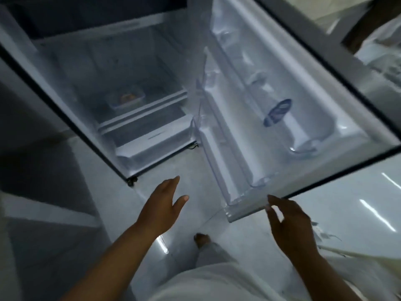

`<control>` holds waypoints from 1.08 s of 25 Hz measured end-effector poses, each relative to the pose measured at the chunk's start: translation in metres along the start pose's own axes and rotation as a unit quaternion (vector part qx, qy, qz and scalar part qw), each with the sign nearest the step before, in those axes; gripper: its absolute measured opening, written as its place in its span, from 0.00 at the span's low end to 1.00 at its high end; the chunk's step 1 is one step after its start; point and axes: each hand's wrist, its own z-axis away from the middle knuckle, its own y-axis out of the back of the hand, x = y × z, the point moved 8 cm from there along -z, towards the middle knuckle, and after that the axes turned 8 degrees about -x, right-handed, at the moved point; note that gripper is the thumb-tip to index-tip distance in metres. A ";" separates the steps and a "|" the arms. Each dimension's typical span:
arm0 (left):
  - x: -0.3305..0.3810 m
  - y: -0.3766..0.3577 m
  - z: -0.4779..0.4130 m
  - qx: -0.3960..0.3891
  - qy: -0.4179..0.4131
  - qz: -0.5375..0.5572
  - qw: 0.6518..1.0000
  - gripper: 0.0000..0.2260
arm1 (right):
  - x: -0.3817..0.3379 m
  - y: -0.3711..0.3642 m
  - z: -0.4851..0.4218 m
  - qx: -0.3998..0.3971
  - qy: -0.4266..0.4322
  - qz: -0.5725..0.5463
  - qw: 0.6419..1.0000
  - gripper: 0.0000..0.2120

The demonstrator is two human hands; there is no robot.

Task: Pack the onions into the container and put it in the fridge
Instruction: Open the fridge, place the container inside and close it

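Container (126, 98) sits on a shelf (152, 110) inside the open fridge (54, 68), towards the front of the shelf, upright; clear walls, something orange-brown inside, too blurred to tell what

Below that shelf, a white drawer (149, 146) at the fridge bottom

Fridge door (314, 88) swung wide to the right, inner side facing up at the camera; long door bins (219, 153) run along it, and a blue oval label (278, 112) is stuck on the liner

Left hand (161, 205) hangs in the air in front of the fridge over the floor (193, 168), fingers straight and together, thumb spread out to the side, holding nothing, touching nothing

Right hand (288, 227) is at the lower edge of the door near its corner; fingers loosely extended, forefinger tip on top of the edge and thumb just under it. Motion blur, so cannot tell whether they pinch the edge or only touch it

Both forearms bare; white garment (217, 283) at frame bottom and one bare foot (201, 238) on the glossy pale floor between the hands

Whole frame dim and smeared
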 end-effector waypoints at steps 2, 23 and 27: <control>0.054 -0.008 -0.011 -0.004 -0.064 -0.032 0.997 0.30 | 0.031 0.062 0.011 0.103 -0.041 0.003 0.994 0.19; 0.187 0.020 0.021 0.159 -0.274 -0.264 0.911 0.30 | -0.038 0.119 0.000 0.205 0.064 -0.151 0.965 0.19; 0.142 0.058 0.038 0.203 -0.210 -0.244 0.925 0.33 | -0.094 0.129 -0.032 0.201 0.183 -0.172 0.947 0.20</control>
